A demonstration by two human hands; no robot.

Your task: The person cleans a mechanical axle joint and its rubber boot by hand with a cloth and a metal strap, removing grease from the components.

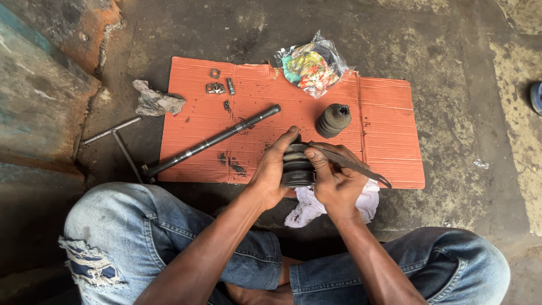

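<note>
Oily concrete lay under an orange cardboard sheet where a person in jeans sat. The left hand gripped a black rubber boot just above the sheet's near edge; the right hand closed fingers on the boot and a thin strap trailing from it. The strap looked loose, not yet cinched. A second boot, a shaft, nuts, a rag and a bag lay apart, unassembled.
</note>
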